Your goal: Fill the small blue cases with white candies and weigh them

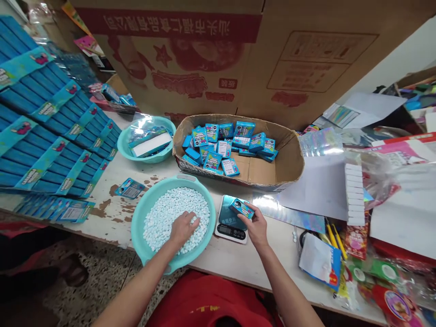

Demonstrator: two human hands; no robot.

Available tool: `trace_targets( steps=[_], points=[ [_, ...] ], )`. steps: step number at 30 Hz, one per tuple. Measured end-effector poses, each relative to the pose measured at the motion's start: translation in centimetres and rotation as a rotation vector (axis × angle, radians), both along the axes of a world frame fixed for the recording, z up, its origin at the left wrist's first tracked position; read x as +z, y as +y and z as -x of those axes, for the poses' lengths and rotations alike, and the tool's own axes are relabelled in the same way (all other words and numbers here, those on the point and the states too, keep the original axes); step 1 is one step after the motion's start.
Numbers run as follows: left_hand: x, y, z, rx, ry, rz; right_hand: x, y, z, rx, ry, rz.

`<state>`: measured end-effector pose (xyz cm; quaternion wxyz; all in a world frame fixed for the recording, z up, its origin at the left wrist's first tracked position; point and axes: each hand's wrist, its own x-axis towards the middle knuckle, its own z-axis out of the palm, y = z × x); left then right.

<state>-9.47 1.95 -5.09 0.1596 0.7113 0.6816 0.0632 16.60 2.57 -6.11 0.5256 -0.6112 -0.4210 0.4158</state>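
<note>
One red shirt [190, 299] faces one basin [138, 232], left hand [185, 227] inside, grip unclear, right hand [256, 228] grasping one blue box [242, 208].

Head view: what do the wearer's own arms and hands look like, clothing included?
The left hand and right hand are ungloved, with five-fingered human shapes. The forearms are bare, with no watch, bracelet or cable visible; sleeves, if any, are out of sight. A red garment with small yellow markings covers the body.

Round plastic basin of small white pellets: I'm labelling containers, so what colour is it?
Light turquoise; the round plastic basin shows best in the head view.
</note>
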Motion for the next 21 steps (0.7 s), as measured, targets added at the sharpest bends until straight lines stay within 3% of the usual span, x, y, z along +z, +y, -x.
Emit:
trace_targets(
  steps=[3, 6, 10, 12, 13, 17, 21],
  points=[
    [-0.2, 0.8, 0.3, 0.108, -0.242, 0.007, 1.5, -0.7, -1.2, 0.023, -0.14, -0.07],
    [0.4, 1.3, 0.6, 0.296, -0.537, 0.061, 4.9, 0.1, -3.0, -0.024, -0.361, -0.192],
    [2.0, 1.6, 1.0, 0.687, -1.135, 0.149, 9.3, 5.9, -4.9, 0.014, -0.552, -0.346],
    [2.8, 1.7, 1.1, 0.85, -1.424, 0.243, 10.3, 10.3, -5.1, 0.135, -0.599, -0.209],
    [3.1, 1.7, 1.1, 0.914, -1.536, 0.298, 10.4, 12.7, -4.9, 0.223, -0.63, -0.052],
    [3.8, 2.0, 1.1, 1.089, -1.827, 0.488, 8.4, 20.7, -3.1, 0.373, -0.631, 0.204],
    [3.9, 2.0, 0.9, 1.147, -1.946, 0.459, 4.8, 24.5, -0.7, 0.435, -0.569, 0.377]
  ],
)
